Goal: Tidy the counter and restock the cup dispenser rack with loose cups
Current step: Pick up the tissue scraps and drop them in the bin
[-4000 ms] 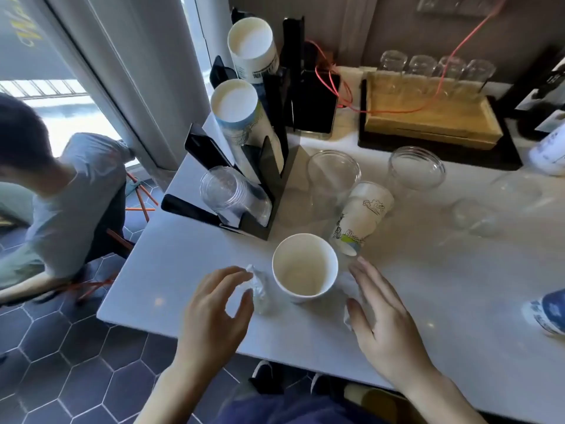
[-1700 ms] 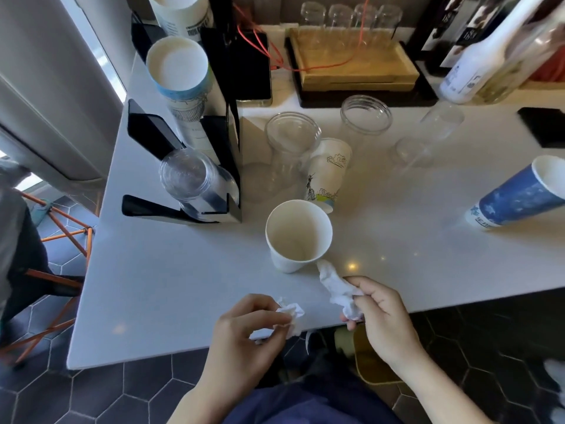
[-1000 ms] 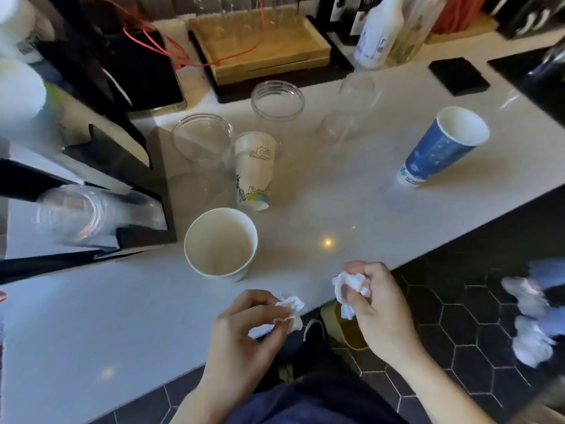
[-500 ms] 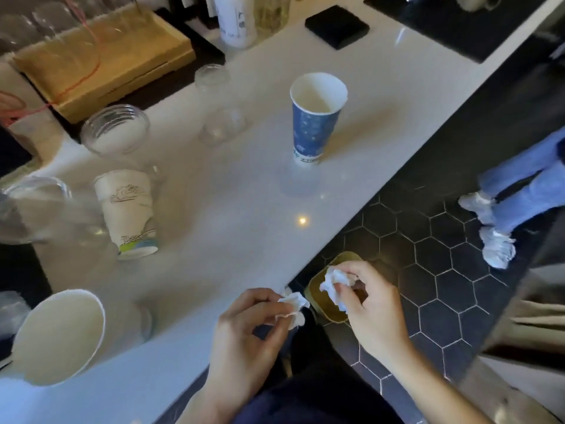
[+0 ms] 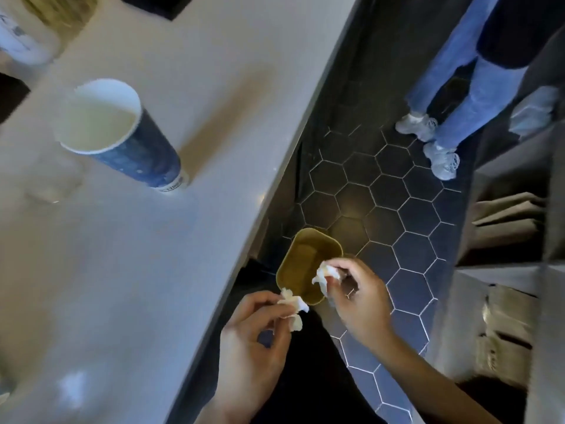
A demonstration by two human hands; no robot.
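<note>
My left hand [image 5: 253, 341] and right hand [image 5: 356, 296] each pinch a crumpled tissue, fingers clamped, above the yellow bin [image 5: 301, 255] beside the surface [image 5: 153, 270] with its blue paper cup [image 5: 137, 148].

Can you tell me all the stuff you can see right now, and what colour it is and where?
counter: one, pale grey-white, filling the left side.
blue paper cup: one, dark blue outside, white inside, standing on the counter.
bin: one, yellow-olive, on the floor just past the counter edge.
floor: dark hexagon tiles with pale lines.
another person's legs: blue jeans, pale shoes, top right.
crumpled tissues: two, white, one in the left hand, one in the right hand over the bin.
left hand: pinching its tissue.
right hand: pinching its tissue.
</note>
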